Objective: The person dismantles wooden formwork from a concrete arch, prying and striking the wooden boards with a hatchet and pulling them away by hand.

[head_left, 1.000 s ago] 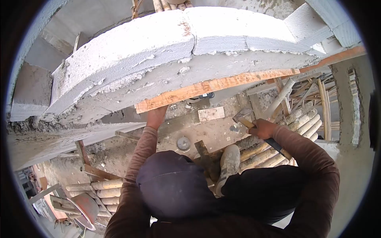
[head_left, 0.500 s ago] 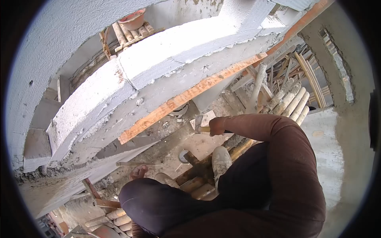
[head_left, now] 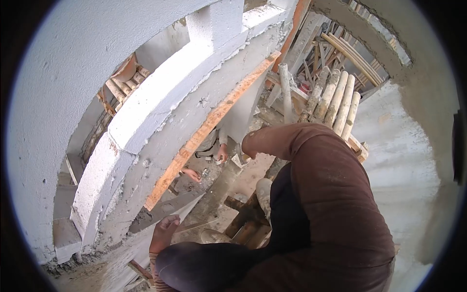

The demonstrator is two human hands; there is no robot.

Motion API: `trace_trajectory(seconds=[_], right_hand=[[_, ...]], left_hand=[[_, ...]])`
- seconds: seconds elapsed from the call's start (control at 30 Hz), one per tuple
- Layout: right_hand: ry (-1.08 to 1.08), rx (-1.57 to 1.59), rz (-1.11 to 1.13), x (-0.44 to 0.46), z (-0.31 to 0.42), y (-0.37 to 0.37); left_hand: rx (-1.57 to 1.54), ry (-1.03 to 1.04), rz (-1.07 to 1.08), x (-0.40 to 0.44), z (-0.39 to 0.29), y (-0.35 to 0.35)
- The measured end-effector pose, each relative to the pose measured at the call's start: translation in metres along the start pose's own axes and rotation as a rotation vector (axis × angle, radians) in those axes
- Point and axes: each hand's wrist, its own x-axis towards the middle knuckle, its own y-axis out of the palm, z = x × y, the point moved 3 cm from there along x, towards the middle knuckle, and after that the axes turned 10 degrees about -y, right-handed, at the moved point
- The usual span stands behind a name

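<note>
My right hand [head_left: 249,147], at the end of a brown sleeve, is closed around a hammer. Most of the tool is hidden by the hand; part of its flat metal head [head_left: 237,160] shows beyond. Over by my left knee, my left hand [head_left: 164,232] is raised with its fingers curled together. Whatever they may pinch is too small to make out. A thin strip [head_left: 197,225] lies just right of that hand. Ahead curves a white block arch [head_left: 160,92] with grey mortar below it, and an orange-brown board [head_left: 214,121] runs along its underside.
Below the board, another person's hands [head_left: 222,153] show near the floor. Round wooden poles [head_left: 340,102] lie together at the right, by an upright post [head_left: 285,92]. An orange basin [head_left: 125,69] sits on poles behind the arch. My shoe [head_left: 263,192] stands beside dark timber [head_left: 243,214].
The view has swung, shifting the arch left and lower. More of my left hand and wrist shows beside my knee. Another person's hands have come into view below the board.
</note>
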Motion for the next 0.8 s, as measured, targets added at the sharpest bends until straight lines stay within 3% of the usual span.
trace_trajectory(seconds=[0.07,0.23,0.3,0.33,0.4,0.43,0.5,0.63,0.73,0.8], right_hand=[[0.022,0.067,0.002,-0.008,-0.007,-0.003],[0.018,0.11,-0.073,-0.039,-0.009,-0.007],[-0.003,0.098,-0.118,-0.043,-0.008,-0.006],[0.017,0.131,-0.112,-0.042,-0.009,-0.003],[0.031,0.172,-0.105,-0.042,-0.016,0.01],[0.045,0.327,-0.191,-0.042,-0.022,0.023],[0.086,0.625,-0.292,-0.03,-0.036,0.056],[0.027,1.032,-0.496,-0.046,-0.05,0.124],[0.056,1.432,-0.661,-0.049,-0.049,0.177],[0.065,1.69,-0.753,-0.045,-0.05,0.199]], left_hand=[[0.002,0.041,0.143,-0.017,-0.026,-0.009],[0.251,0.057,0.178,-0.066,-0.097,-0.013],[0.379,0.256,0.188,-0.088,-0.142,-0.002],[0.384,0.246,0.187,-0.096,-0.156,0.002],[0.246,0.41,0.375,-0.108,-0.187,0.016],[0.254,0.396,0.383,-0.108,-0.201,0.023],[0.341,0.617,0.205,-0.106,-0.236,0.035],[0.748,0.954,-0.46,-0.088,-0.299,0.059],[0.792,1.124,-0.652,-0.059,-0.335,0.067],[0.802,1.064,-0.661,-0.036,-0.36,0.078]])
